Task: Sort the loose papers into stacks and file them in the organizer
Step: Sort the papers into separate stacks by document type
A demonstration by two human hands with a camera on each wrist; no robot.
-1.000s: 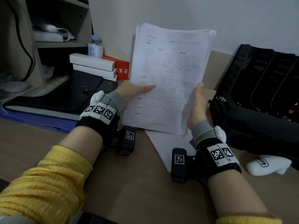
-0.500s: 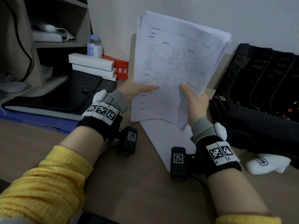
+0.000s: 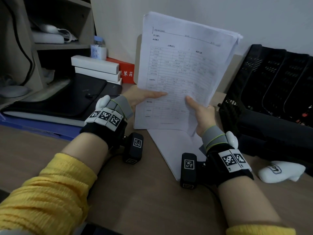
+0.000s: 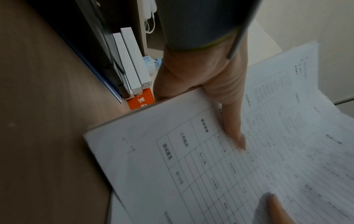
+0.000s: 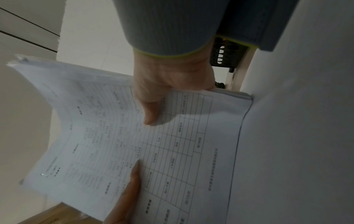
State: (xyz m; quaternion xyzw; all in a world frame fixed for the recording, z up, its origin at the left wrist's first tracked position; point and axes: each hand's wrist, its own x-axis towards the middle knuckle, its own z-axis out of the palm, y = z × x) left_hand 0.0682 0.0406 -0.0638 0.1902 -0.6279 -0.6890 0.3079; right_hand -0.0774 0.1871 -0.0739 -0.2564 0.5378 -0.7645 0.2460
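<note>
- The left hand (image 3: pixel 142 97) holds the left edge of a stack of papers (image 3: pixel 183 68): the thumb lies flat across the printed front and the fingers are behind the sheets, so this grip is closed on the stack.
- The right hand (image 3: pixel 201 114) pinches the stack's lower right part, thumb on the front page, fingers hidden behind; the bottom right corner bends a little under it.
- The stack stands almost upright above the worktop (image 3: pixel 50 153), tilted a bit to the right, with its top edges fanned slightly apart near the wall.
- Just below it, a second pile of sheets (image 3: pixel 174 150) lies flat on the worktop, blank side up, between the two wrists.
- To the right, near the right hand, is a black mesh organizer (image 3: pixel 271 85) with upright slots; what is in the slots cannot be made out.
- A white folded cloth (image 3: pixel 281 172) lies on the worktop at the near side of the organizer.
- To the left there is bare worktop in front of a black laptop sleeve (image 3: pixel 67 99) lying on a blue folder (image 3: pixel 39 128).
- Far left of the stack, white boxes (image 3: pixel 96 68) are piled beside a red box (image 3: pixel 127 72), with a small bottle (image 3: pixel 99 48) behind them.
</note>
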